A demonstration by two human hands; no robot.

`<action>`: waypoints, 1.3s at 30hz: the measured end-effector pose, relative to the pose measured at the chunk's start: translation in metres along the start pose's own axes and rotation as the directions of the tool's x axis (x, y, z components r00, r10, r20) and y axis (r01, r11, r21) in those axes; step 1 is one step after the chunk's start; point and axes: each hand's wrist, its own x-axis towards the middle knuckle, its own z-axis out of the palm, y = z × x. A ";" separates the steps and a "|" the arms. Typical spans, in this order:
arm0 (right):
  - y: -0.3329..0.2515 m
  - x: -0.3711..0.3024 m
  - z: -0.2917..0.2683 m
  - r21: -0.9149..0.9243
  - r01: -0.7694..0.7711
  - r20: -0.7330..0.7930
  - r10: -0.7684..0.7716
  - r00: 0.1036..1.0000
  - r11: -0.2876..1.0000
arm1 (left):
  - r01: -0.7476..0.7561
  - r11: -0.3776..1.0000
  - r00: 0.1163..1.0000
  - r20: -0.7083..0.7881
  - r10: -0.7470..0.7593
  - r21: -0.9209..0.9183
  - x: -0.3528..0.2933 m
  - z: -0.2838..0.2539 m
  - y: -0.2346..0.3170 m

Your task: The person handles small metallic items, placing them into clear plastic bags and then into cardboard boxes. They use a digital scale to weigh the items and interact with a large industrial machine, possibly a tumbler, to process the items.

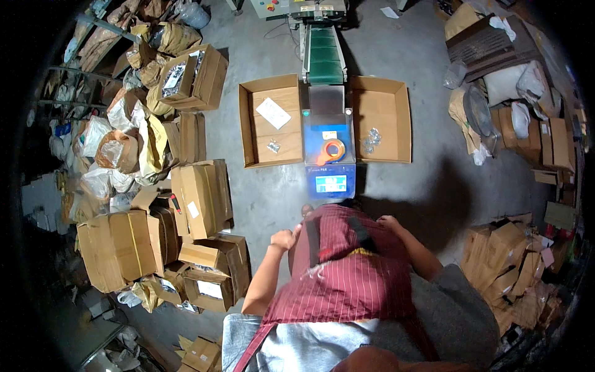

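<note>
My left hand (285, 239) is closed at the left edge of a dark red striped apron (347, 288), pinching its cloth. On the other side my right hand (389, 222) is curled at the apron's right edge and seems to grip it too. Ahead of both hands stands a blue machine with a lit screen (331, 184). A roll of orange tape (334, 149) lies on its top. Left of the machine is a shallow cardboard tray (245, 124) with a white paper sheet (273, 113) and a small bag of parts (273, 146).
Another cardboard tray (404, 118) with small clear bags (372, 141) flanks the machine on the right. A green conveyor belt (325, 53) runs beyond it. Cartons (201, 198) and sacks are stacked at left; flattened cardboard (505, 254) is heaped at right.
</note>
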 end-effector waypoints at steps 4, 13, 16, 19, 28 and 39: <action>-0.011 -0.008 -0.003 -0.027 0.057 0.003 -0.057 0.998 0.998 | 0.015 0.994 0.993 -0.112 -0.027 -0.113 0.083 -0.049 -0.023; 0.075 -0.053 0.153 0.218 -0.231 -0.168 0.270 0.948 0.948 | 0.041 0.999 0.987 -0.154 -0.046 -0.036 0.399 -0.072 -0.107; -0.009 -0.078 0.185 0.293 -0.298 -0.110 0.341 0.934 0.909 | 0.110 0.986 0.991 -0.087 -0.100 0.126 0.530 -0.116 -0.104; -0.035 -0.102 0.202 0.407 -0.518 -0.021 0.575 0.818 0.752 | 0.236 0.972 0.944 -0.230 -0.235 -0.022 0.616 -0.111 -0.125; -0.102 -0.067 0.212 0.447 -0.664 0.096 0.706 0.701 0.599 | 0.072 0.970 0.967 -0.222 -0.125 -0.232 0.665 -0.091 -0.119; -0.163 0.032 0.068 0.175 -0.445 -0.306 0.478 0.823 0.878 | -0.450 0.036 0.884 -0.439 0.163 -0.892 0.409 -0.211 0.067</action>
